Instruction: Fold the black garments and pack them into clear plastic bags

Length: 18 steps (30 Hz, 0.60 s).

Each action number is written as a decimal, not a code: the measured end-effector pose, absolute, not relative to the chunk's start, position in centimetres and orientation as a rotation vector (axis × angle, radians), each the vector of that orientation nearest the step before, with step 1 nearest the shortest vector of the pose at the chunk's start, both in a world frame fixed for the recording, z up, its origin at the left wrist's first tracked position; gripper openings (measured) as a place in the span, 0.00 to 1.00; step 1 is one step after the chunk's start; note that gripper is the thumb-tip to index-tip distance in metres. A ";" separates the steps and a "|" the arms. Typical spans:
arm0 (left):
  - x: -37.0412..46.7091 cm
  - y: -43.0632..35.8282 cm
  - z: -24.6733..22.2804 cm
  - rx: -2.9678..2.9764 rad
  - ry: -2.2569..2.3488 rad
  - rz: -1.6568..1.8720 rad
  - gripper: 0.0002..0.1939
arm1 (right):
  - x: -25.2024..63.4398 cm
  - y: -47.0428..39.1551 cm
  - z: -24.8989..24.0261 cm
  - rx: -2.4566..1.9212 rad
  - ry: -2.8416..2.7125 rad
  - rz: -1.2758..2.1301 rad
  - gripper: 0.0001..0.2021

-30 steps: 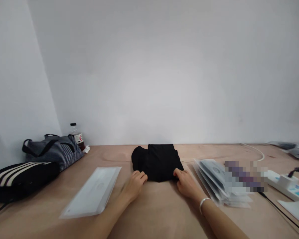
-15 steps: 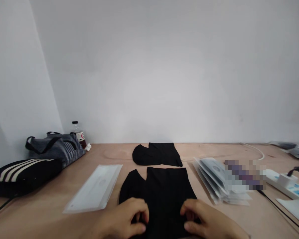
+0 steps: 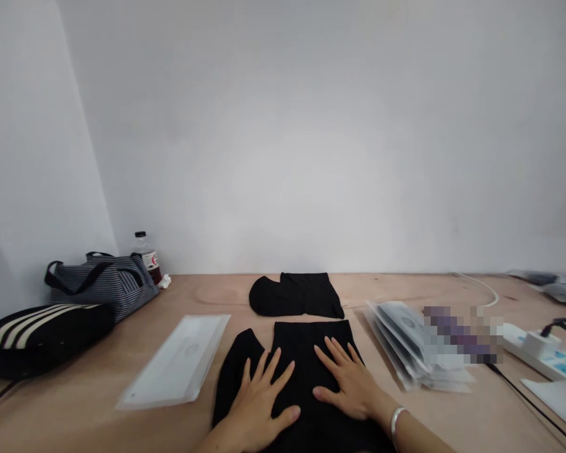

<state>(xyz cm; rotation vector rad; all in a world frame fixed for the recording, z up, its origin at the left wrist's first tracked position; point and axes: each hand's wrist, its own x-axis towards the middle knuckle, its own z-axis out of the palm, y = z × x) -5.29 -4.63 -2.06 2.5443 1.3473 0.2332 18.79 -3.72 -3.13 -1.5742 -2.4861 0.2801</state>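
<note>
A wooden desk runs along a white wall. Both hands lie flat, fingers spread, grip open, on a black garment at the near edge: left hand beside right hand. A second black garment lies just behind.

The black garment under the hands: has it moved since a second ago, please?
Yes. The near black garment was pulled toward the person, away from the pile by the wall.
</note>
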 end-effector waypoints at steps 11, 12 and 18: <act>-5.4 -4.7 -1.4 2.536 1.310 0.363 0.29 | 19.1 -4.6 -2.5 -1.561 -2.426 0.366 0.34; -5.6 -4.9 -1.2 2.554 1.283 0.406 0.26 | 19.2 -5.0 -2.1 -1.529 -2.423 0.386 0.33; -9.0 -7.1 0.4 2.611 1.074 0.563 0.21 | 19.9 -8.5 0.5 -1.226 -2.544 0.620 0.25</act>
